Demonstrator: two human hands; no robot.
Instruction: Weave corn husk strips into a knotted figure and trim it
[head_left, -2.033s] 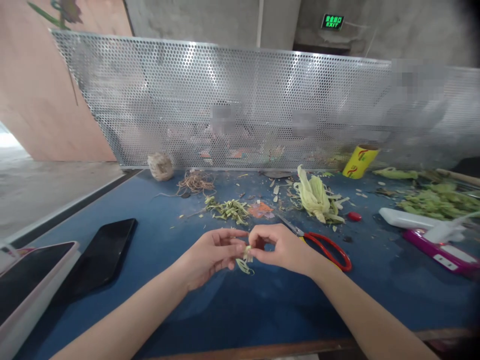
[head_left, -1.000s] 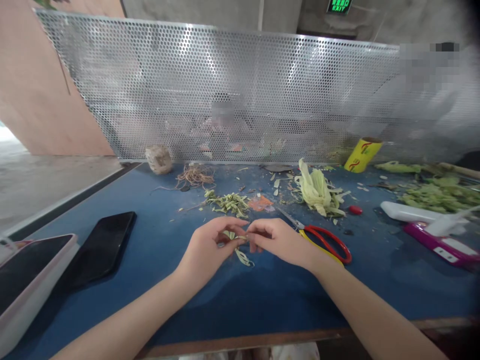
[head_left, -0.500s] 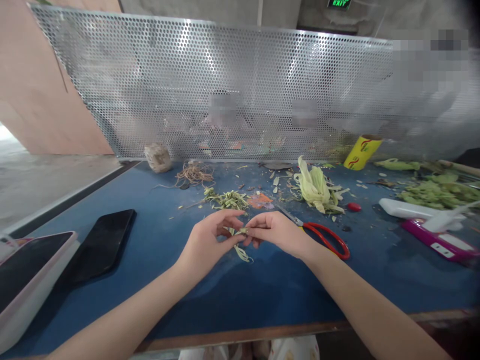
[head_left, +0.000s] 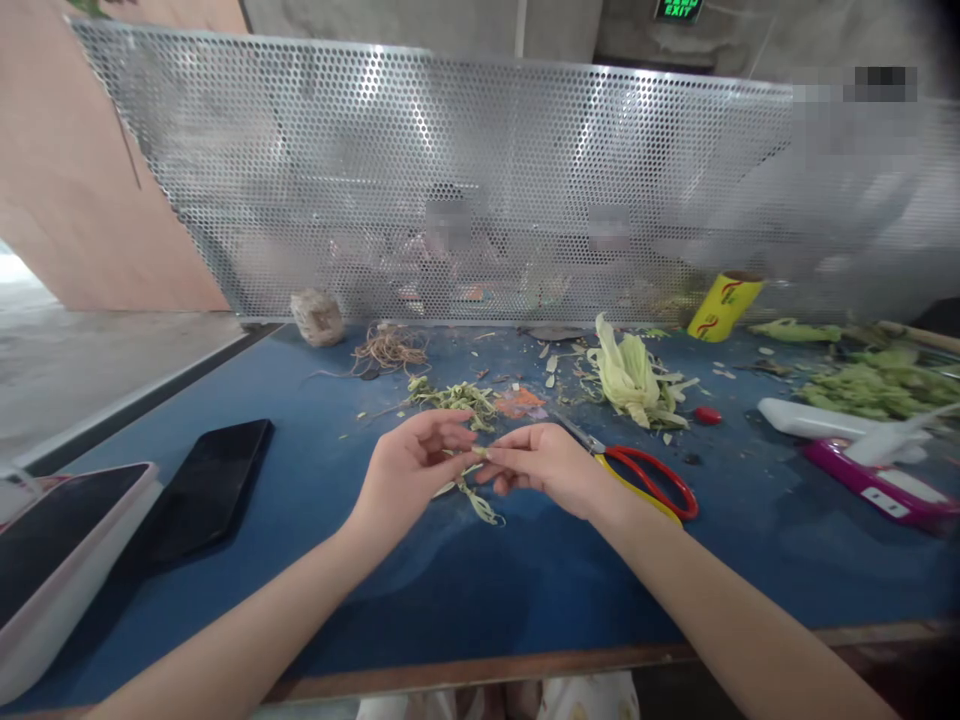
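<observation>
My left hand [head_left: 409, 470] and my right hand [head_left: 547, 465] meet above the blue table [head_left: 525, 590], fingertips pinched together on a thin pale green husk strip [head_left: 469, 470]. A curled end of the strip [head_left: 480, 508] hangs down onto the table below my fingers. Red-handled scissors [head_left: 645, 478] lie just right of my right hand. A heap of cut green strips [head_left: 454, 397] lies just beyond my hands.
A bundle of corn husks [head_left: 630, 378], a small red piece [head_left: 706, 415] and a yellow roll [head_left: 724, 305] lie at the back right. A black phone [head_left: 206, 490] and a tablet [head_left: 52, 540] are at the left. A perforated metal screen [head_left: 450, 170] closes the far side; twine [head_left: 390, 350] lies by it.
My hands have shifted slightly away from me while working the strip between the fingertips. The strip, bunched up two seconds ago, now lies stretched out flatter between both pinches.
</observation>
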